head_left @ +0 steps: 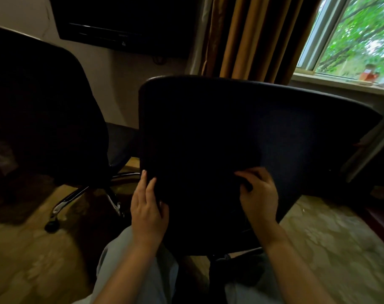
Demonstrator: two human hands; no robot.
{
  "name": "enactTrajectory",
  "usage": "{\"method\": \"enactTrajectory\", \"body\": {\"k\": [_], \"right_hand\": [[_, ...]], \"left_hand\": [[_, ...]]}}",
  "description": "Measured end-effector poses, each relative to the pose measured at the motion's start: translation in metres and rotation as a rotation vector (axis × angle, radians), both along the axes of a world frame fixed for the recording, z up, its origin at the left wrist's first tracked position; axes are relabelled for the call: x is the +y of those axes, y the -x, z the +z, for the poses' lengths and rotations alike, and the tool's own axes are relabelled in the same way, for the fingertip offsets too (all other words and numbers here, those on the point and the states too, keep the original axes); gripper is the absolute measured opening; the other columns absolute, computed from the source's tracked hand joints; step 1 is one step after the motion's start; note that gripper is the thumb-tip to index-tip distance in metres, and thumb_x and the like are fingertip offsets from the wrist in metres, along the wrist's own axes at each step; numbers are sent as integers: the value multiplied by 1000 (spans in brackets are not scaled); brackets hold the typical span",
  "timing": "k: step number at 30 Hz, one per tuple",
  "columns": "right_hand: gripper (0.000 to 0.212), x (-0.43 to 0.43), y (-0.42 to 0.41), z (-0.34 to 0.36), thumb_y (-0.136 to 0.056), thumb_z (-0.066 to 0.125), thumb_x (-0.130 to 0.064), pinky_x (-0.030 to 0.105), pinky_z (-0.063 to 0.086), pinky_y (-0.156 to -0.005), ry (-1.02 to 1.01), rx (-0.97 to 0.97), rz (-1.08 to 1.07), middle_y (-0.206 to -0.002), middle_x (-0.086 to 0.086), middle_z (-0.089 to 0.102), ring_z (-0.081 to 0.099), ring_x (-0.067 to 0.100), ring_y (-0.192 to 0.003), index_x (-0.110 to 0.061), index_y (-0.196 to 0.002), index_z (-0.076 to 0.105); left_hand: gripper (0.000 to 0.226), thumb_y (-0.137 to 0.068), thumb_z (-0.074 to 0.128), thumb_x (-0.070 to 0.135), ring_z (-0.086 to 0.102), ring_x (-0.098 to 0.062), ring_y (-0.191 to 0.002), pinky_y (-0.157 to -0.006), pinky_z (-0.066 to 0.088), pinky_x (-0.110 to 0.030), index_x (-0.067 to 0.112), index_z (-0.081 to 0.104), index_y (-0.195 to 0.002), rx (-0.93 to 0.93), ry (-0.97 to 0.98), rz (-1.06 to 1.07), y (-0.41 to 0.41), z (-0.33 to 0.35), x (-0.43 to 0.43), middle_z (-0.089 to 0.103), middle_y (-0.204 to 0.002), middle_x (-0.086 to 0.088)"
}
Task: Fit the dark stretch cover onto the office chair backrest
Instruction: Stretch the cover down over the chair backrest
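Our right hand [259,194] has its fingers curled, pinching a fold of the dark, near-black stretch fabric cover [230,128] low on the rounded office chair backrest [219,227]. Our left hand [148,211] lies with fingers mostly straight along the backrest's left edge, thumb resting on the fabric. The cover lies smooth across the backrest directly before us, though in the dimness we cannot tell where it ends. A second black office chair [44,106] stands to the left, with ochre-and-brown striped curtains [252,36] and a bright window [351,34] behind.
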State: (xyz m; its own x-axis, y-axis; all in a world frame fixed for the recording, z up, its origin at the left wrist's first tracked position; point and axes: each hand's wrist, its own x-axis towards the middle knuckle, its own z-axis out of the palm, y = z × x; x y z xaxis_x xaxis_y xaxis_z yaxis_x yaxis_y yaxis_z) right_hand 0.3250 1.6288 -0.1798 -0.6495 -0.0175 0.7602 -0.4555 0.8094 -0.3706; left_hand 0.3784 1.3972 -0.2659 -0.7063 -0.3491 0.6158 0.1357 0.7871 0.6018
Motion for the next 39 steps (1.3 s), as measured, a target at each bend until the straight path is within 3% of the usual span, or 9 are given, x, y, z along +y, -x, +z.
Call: {"method": "enactTrajectory", "body": {"k": [3, 5, 11, 14, 20, 26, 29, 33, 39], "right_hand": [[39, 4, -3, -6, -68, 68, 11, 21, 41, -66, -47, -168, -2, -96, 2, 63, 63, 26, -85, -18, -92, 77], [38, 4, -7, 3, -69, 67, 9, 21, 41, -69, -42, -182, -4, -97, 1, 64, 63, 24, -86, -19, -93, 76], [32, -9, -27, 77, -74, 66, 8, 5, 38, -82, 127, 221, 81, -99, 6, 61, 58, 15, -91, -11, -99, 73], [30, -15, -22, 98, -77, 66, 5, 7, 39, -86, 135, 299, 75, -104, 8, 60, 58, 18, -97, -10, -103, 72], [36, -14, -6, 46, -73, 68, 8, 21, 45, -76, 40, 127, 55, -103, 4, 62, 61, 21, -92, -17, -99, 74], [38, -2, -12, 18, -72, 68, 8, 15, 42, -70, 0, -101, 53, -99, -1, 64, 64, 22, -86, -21, -96, 76], [35, -7, -26, 50, -74, 69, 7, 8, 40, -77, 56, 69, 73, -101, 3, 63, 62, 20, -90, -16, -100, 74], [27, -17, -31, 99, -79, 65, 4, 11, 40, -88, 105, 356, 75, -104, 10, 62, 59, 21, -96, -8, -102, 72], [31, -23, -5, 60, -77, 66, 6, 5, 35, -85, 87, 248, 71, -104, 8, 61, 58, 20, -95, -13, -100, 74]], "left_hand": [[59, -85, 57, 14, 25, -22, -141, -110, 27, -37, 9, 36, -140, -9, -25, 10, 0, -1, -3, 25, -155, -8], [66, -83, 66, 6, 26, -20, -140, -109, 27, -37, 9, 36, -141, -10, -55, 13, -2, -1, -3, 25, -155, -8], [68, -87, 62, 8, 26, -20, -141, -109, 25, -32, 12, 29, -147, -6, -191, 15, -2, 1, -5, 22, -157, -4], [67, -91, 58, 10, 33, -21, -137, -108, 30, -30, 16, 25, -148, -20, -305, 13, -2, 3, -9, 32, -151, -6], [68, -93, 57, 13, 47, -21, -125, -97, 40, -28, 17, 22, -150, -114, -401, -20, -1, 1, -18, 48, -138, -7], [67, -92, 58, 13, 52, -11, -115, -86, 41, -20, 23, 25, -149, -135, -372, -78, -3, -1, -18, 55, -130, -1], [67, -92, 58, 17, 53, -13, -116, -88, 42, -21, 26, 23, -149, -144, -356, -91, -4, -4, -21, 54, -132, 0], [66, -91, 58, 17, 54, -17, -114, -87, 42, -24, 22, 25, -148, -130, -288, -55, -2, -3, -18, 53, -130, -2], [65, -91, 59, 17, 52, -16, -117, -91, 44, -29, 22, 27, -148, -132, -313, -65, -3, -3, -20, 53, -131, -3]]}}
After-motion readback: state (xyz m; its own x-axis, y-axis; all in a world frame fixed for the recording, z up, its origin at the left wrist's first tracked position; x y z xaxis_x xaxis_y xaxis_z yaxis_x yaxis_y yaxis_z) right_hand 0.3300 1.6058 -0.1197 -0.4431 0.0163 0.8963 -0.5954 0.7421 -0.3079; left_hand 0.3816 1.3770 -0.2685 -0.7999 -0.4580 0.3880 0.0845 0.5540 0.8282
